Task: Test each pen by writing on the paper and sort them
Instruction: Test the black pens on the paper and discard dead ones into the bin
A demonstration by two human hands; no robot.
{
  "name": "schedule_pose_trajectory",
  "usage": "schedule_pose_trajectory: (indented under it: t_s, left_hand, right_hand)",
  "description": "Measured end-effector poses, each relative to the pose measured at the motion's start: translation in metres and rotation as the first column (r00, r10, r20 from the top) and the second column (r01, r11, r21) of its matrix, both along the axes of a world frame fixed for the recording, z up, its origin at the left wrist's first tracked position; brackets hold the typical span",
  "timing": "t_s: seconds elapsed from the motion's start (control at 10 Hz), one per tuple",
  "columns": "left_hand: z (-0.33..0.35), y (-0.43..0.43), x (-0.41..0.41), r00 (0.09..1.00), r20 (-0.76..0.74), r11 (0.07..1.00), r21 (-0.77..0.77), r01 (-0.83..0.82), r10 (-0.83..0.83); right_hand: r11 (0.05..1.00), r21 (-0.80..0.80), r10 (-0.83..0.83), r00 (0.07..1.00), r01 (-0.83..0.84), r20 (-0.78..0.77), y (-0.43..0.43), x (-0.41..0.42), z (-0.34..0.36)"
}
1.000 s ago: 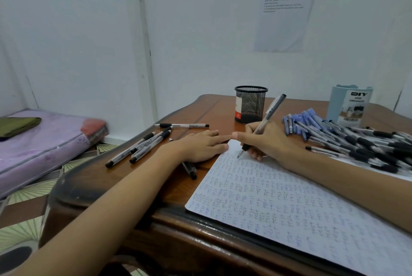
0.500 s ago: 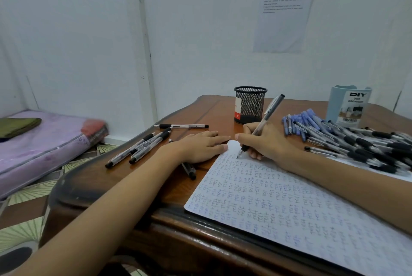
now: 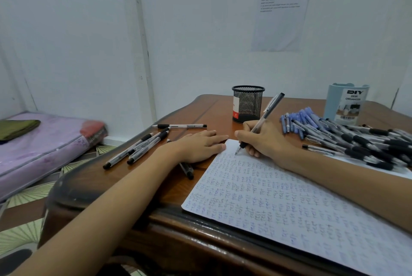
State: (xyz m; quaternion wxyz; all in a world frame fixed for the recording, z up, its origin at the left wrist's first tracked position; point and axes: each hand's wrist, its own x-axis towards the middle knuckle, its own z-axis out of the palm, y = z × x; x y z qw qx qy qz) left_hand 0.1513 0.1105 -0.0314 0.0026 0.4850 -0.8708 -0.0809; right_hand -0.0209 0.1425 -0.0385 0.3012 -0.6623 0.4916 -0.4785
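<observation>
My right hand (image 3: pixel 265 139) grips a clear pen with a black grip (image 3: pixel 267 112), its tip touching the far left corner of the paper (image 3: pixel 278 204), which is covered with small written marks. My left hand (image 3: pixel 200 145) lies flat, fingers straight, on the desk and the paper's corner, partly over a black pen (image 3: pixel 186 168). A few black-capped pens (image 3: pixel 138 147) lie to the left of it. A big pile of black and blue pens (image 3: pixel 356 139) lies at the right.
A black mesh cup (image 3: pixel 248 103) and a light blue desk organiser (image 3: pixel 345 104) stand at the back of the wooden desk (image 3: pixel 169 188). A pink mattress (image 3: pixel 38 142) lies on the floor at left. A printed sheet (image 3: pixel 281 12) hangs on the wall.
My right hand has shifted slightly to the right with the pen tip on the paper's corner. The left hand stays in place.
</observation>
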Motion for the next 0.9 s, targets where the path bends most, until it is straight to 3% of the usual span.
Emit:
schedule_pose_trajectory:
  t_s: [0.8,0.9]
  left_hand:
    - [-0.0010,-0.0005,0.0005,1.000,-0.005,1.000,0.000,0.007,-0.007]
    - [-0.0004,-0.0006,0.0005,1.000,0.000,1.000,-0.003,0.012,-0.012]
  right_hand:
    - [0.996,-0.073,-0.046,0.998,0.043,-0.039,0.0003,0.0006,-0.0012]
    - [0.998,-0.042,-0.032,0.994,0.037,0.106,0.0053,0.0000,0.0031]
